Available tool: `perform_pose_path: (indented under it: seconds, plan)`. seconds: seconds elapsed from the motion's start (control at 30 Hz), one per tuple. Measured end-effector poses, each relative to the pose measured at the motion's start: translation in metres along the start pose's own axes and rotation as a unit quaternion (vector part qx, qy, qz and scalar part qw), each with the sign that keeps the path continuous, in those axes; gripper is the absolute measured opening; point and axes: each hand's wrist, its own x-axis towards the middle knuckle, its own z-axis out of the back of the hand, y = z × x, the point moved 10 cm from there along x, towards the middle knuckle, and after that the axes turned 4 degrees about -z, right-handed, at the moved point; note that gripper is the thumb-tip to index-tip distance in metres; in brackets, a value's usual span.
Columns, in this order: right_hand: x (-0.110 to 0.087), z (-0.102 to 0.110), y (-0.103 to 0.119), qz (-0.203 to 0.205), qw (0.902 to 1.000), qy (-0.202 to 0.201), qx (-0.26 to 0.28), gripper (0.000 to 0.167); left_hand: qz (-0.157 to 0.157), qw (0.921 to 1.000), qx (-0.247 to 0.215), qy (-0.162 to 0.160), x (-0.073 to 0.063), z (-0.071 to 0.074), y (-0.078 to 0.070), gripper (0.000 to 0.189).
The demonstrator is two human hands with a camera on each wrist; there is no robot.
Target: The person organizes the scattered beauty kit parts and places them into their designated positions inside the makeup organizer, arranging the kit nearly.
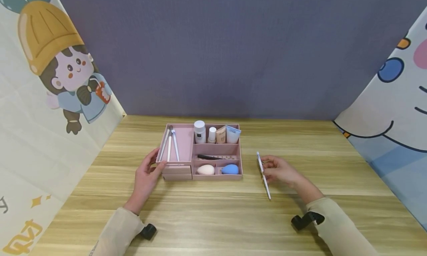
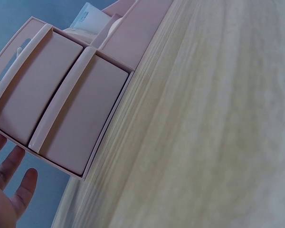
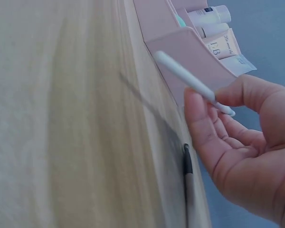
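My right hand (image 1: 280, 171) pinches a slim white makeup brush (image 1: 265, 181) between thumb and fingers, to the right of a pink desktop organizer (image 1: 218, 177). In the right wrist view the brush (image 3: 183, 73) slants above the wood, casting a thin shadow. A second slender stick with a dark band (image 3: 188, 164) lies below that hand. My left hand (image 1: 145, 178) rests at the organizer's front left corner, thumb by the front edge and fingers along the side. In the left wrist view its fingers (image 2: 26, 187) are extended beside two drawers (image 2: 35, 78).
Several slim brushes (image 1: 169, 146) lie in the organizer's top left tray. Its back right compartment holds a white bottle (image 1: 199, 133), a smaller bottle (image 1: 212, 135) and two tubes (image 1: 232, 135). A black pencil (image 1: 210, 157), a pale sponge (image 1: 206, 169) and a blue sponge (image 1: 230, 169) sit in front.
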Motion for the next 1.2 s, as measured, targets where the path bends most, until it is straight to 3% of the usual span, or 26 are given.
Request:
perform_pose_path:
  seconds: [0.53,0.7,1.2]
  plan:
    - [0.000,-0.008,0.000,0.005,0.9929,-0.031,0.115,0.059,0.008,0.9999,0.007,0.006,0.001,-0.001,0.004,0.052]
    - [0.002,-0.010,0.001,0.011,0.9892,-0.036,0.142,0.051,0.003,1.0000,0.003,0.004,0.001,0.000,0.001,0.051]
    - [0.010,-0.030,0.015,0.011,0.9859,-0.042,0.161,0.054,0.000,1.0000,-0.005,0.006,0.002,-0.001,0.005,0.051]
